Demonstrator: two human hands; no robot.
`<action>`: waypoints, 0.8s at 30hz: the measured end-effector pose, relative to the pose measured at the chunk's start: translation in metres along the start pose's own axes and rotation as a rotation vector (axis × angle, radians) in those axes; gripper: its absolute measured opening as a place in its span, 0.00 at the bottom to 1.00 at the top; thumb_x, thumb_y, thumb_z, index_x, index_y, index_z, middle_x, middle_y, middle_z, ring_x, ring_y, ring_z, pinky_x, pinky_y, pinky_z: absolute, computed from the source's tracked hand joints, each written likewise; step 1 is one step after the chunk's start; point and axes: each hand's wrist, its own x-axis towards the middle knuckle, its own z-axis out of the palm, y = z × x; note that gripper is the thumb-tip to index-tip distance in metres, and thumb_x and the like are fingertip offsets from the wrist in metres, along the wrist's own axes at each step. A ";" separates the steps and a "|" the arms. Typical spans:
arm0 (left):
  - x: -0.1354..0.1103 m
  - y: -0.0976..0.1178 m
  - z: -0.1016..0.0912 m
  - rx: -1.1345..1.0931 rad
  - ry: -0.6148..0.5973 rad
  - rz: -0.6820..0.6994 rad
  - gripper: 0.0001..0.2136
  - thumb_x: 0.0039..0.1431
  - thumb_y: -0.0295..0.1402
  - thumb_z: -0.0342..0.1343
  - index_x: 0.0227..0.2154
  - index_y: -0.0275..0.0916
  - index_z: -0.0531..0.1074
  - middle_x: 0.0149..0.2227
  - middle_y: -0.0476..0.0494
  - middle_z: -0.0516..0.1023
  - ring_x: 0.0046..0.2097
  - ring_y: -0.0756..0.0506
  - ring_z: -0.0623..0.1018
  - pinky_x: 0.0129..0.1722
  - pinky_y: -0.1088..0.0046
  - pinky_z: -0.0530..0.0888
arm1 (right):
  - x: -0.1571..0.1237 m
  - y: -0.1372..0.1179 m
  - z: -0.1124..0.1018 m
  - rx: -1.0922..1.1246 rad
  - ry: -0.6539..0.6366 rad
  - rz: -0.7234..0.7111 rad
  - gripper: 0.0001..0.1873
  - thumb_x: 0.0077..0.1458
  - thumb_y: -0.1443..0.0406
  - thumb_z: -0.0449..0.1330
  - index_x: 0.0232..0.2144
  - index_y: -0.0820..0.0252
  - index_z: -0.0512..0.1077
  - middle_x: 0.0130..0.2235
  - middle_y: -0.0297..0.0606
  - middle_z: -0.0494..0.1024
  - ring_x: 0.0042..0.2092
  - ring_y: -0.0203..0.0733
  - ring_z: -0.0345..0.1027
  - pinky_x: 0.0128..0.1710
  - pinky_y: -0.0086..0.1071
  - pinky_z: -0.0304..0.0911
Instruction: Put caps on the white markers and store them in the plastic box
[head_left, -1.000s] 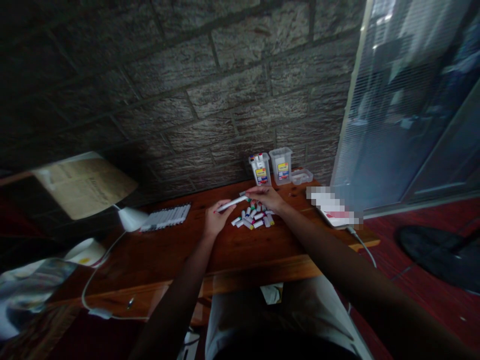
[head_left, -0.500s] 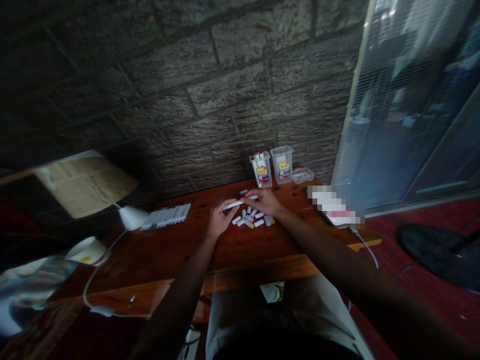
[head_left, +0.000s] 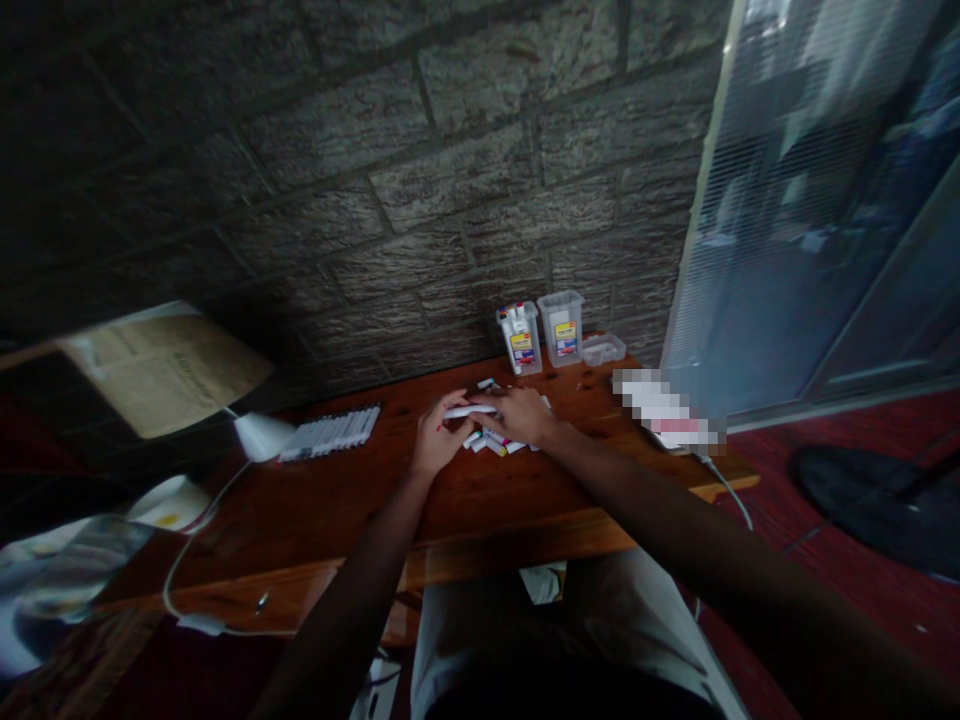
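Observation:
A white marker (head_left: 471, 411) lies lengthwise between my two hands, just above the table. My left hand (head_left: 435, 438) is closed round its left end. Fingers of my right hand (head_left: 527, 414) pinch its right part, close to the left fingertips. Under and behind the right hand is a loose pile of short white marker caps (head_left: 491, 442) with coloured ends, partly covered by that hand. One more small cap (head_left: 487, 383) rests just beyond the hands. Off to the left, several white markers (head_left: 330, 432) are laid side by side in a row.
Against the stone wall stand a clear bin of markers (head_left: 523, 345) and a second clear bin (head_left: 561, 335), with a clear lid (head_left: 602, 348) beside them. A lamp (head_left: 259, 435) and a paper cup (head_left: 171, 502) are at left. A corded white device (head_left: 667, 410) sits at right.
My right hand has slid left and slightly down along the marker, closer to my left hand, and now covers more of the caps. My left hand has barely moved.

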 end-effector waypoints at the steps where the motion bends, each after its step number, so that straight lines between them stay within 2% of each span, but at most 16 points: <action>1: 0.000 0.002 0.000 0.008 -0.015 0.001 0.20 0.54 0.32 0.59 0.51 0.41 0.69 0.41 0.43 0.78 0.42 0.46 0.78 0.41 0.70 0.75 | 0.000 -0.002 -0.001 -0.026 -0.018 -0.003 0.25 0.63 0.47 0.47 0.56 0.45 0.69 0.51 0.39 0.78 0.47 0.48 0.74 0.42 0.34 0.63; 5: 0.000 0.007 0.000 -0.002 -0.015 0.052 0.28 0.54 0.31 0.57 0.58 0.40 0.61 0.45 0.41 0.76 0.44 0.46 0.76 0.47 0.67 0.72 | -0.001 -0.005 -0.001 -0.054 -0.018 0.036 0.28 0.62 0.44 0.45 0.56 0.47 0.69 0.48 0.41 0.79 0.47 0.48 0.74 0.42 0.34 0.63; 9: 0.001 0.005 0.001 -0.102 0.127 0.034 0.30 0.58 0.32 0.54 0.62 0.40 0.53 0.48 0.39 0.74 0.42 0.46 0.75 0.48 0.65 0.71 | 0.000 -0.005 0.001 -0.012 0.004 0.063 0.28 0.62 0.43 0.44 0.46 0.46 0.76 0.43 0.39 0.81 0.45 0.45 0.75 0.40 0.31 0.61; 13: 0.004 -0.003 0.000 -0.121 0.261 -0.142 0.19 0.65 0.37 0.46 0.57 0.39 0.60 0.42 0.41 0.77 0.40 0.47 0.75 0.43 0.68 0.72 | 0.001 -0.003 0.003 0.008 0.041 0.066 0.28 0.61 0.42 0.45 0.41 0.48 0.78 0.39 0.37 0.82 0.42 0.44 0.76 0.36 0.30 0.60; 15: 0.005 -0.005 -0.002 -0.137 0.293 -0.251 0.17 0.68 0.41 0.42 0.53 0.38 0.64 0.37 0.43 0.78 0.37 0.47 0.76 0.37 0.71 0.72 | 0.001 -0.002 0.002 0.013 0.036 0.062 0.28 0.61 0.42 0.46 0.38 0.50 0.79 0.38 0.38 0.82 0.40 0.43 0.76 0.35 0.30 0.59; 18: 0.005 -0.005 -0.002 -0.186 0.265 -0.326 0.21 0.68 0.47 0.37 0.48 0.38 0.68 0.32 0.45 0.77 0.32 0.48 0.75 0.30 0.74 0.70 | 0.001 -0.001 0.001 0.011 0.027 0.060 0.28 0.59 0.42 0.48 0.37 0.51 0.79 0.37 0.38 0.82 0.39 0.43 0.75 0.34 0.29 0.58; 24: 0.001 -0.004 0.004 -0.261 0.067 -0.301 0.26 0.67 0.51 0.35 0.49 0.39 0.69 0.30 0.47 0.75 0.21 0.52 0.67 0.21 0.75 0.65 | 0.001 -0.001 0.001 0.024 0.040 -0.026 0.27 0.60 0.43 0.49 0.36 0.53 0.78 0.40 0.38 0.81 0.42 0.42 0.75 0.34 0.29 0.57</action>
